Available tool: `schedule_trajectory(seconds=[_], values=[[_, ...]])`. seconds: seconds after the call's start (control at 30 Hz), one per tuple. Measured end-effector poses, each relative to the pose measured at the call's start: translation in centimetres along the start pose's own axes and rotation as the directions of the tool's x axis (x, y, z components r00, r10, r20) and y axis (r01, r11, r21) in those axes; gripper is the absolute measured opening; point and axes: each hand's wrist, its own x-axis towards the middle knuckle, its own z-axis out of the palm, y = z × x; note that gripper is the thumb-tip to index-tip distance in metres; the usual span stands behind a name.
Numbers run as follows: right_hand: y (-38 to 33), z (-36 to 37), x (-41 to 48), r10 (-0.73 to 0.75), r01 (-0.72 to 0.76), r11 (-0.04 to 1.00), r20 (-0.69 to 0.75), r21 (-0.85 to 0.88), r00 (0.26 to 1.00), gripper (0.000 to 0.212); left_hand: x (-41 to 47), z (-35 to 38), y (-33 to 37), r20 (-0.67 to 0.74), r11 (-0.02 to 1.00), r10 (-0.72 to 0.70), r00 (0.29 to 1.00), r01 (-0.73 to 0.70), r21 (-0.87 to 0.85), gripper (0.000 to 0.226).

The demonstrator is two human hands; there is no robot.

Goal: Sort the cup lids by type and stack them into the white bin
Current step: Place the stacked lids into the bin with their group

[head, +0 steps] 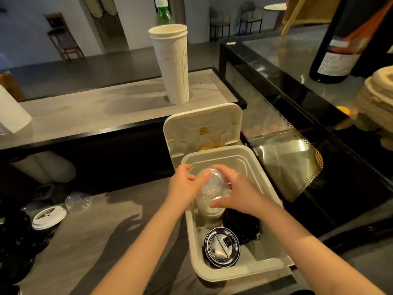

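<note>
Both hands hold a stack of clear dome lids over the far half of the white bin. My left hand grips its left side, and my right hand curls round its right side. Beneath the stack inside the bin stands a white lid stack. A black lid lies in the bin's near part, with more black lids to its right. On the counter to the left lie a white lid, a clear lid and a dark pile of black lids.
The bin's hinged cover stands open behind it. A tall stack of white paper cups stands on the raised shelf beyond. A glass display case with a dark bottle on top fills the right side.
</note>
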Motion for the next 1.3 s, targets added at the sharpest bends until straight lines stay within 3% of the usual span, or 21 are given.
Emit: schedule_trajectory(seconds=[0.13,0.2,0.27,0.37,0.47,0.57,0.67,0.83,0.9,0.97,1.03,1.07,1.2,1.3], values=[[1.5,-1.2,0.4,0.13,-0.129,0.992,-0.116,0.013,0.985,0.08,0.5,0.4,-0.3,0.033,0.995,0.07,0.997,-0.072,0.073,0.058],[2.4,-1.8,1.3,0.23,-0.244,0.969,-0.222,-0.035,0.947,0.084,0.7,-0.1,-1.0,0.03,0.931,0.198,0.98,-0.198,0.307,0.056],[3.1,-1.8,2.3,0.331,-0.36,0.93,-0.26,-0.072,0.907,0.086,1.0,-0.7,-2.2,0.104,0.802,0.288,0.952,-0.299,0.518,0.057],[3.6,-0.9,3.8,0.432,-0.477,0.865,-0.257,-0.154,0.865,0.091,1.4,-1.0,-4.5,0.27,0.677,0.254,0.929,-0.37,0.636,0.059],[4.5,0.6,4.4,0.486,-0.537,0.798,-0.234,-0.275,0.842,0.094,1.5,-1.0,-5.4,0.293,0.658,0.246,0.924,-0.381,0.65,0.054],[5.8,1.9,4.2,0.505,-0.53,0.767,-0.169,-0.362,0.846,0.093,1.5,-0.8,-5.6,0.294,0.657,0.239,0.925,-0.377,0.653,0.051],[6.2,2.4,4.2,0.484,-0.518,0.757,-0.19,-0.398,0.854,0.092,1.6,-0.8,-6.0,0.302,0.663,0.247,0.921,-0.388,0.641,0.049],[5.8,2.3,4.7,0.432,-0.442,0.668,-0.172,-0.599,0.885,0.093,1.4,-0.9,-5.6,0.306,0.659,0.243,0.921,-0.388,0.644,0.047],[5.6,1.4,5.1,0.425,-0.412,0.682,-0.132,-0.604,0.896,0.084,1.3,-0.8,-5.1,0.316,0.57,0.234,0.919,-0.393,0.721,0.047],[5.6,0.3,5.8,0.404,-0.358,0.706,-0.068,-0.61,0.912,0.079,1.5,-0.6,-4.1,0.404,0.365,0.248,0.881,-0.471,0.803,0.046],[5.7,-0.6,6.6,0.408,-0.302,0.71,0.022,-0.636,0.913,0.077,2.2,0.5,-2.6,0.564,0.151,0.191,0.803,-0.592,0.792,0.043],[5.7,-1.0,6.9,0.418,-0.279,0.709,0.067,-0.647,0.906,0.076,2.8,1.5,-1.8,0.62,0.103,0.116,0.776,-0.63,0.77,0.04],[5.4,-1.5,7.2,0.445,-0.236,0.675,0.131,-0.699,0.886,0.077,5.1,5.1,-0.9,0.597,0.09,-0.294,0.746,-0.601,0.794,0.05],[5.2,-1.0,6.6,0.428,-0.239,0.616,0.065,-0.751,0.902,0.067,5.5,5.8,-1.3,0.58,0.042,-0.415,0.701,-0.622,0.782,0.06]])
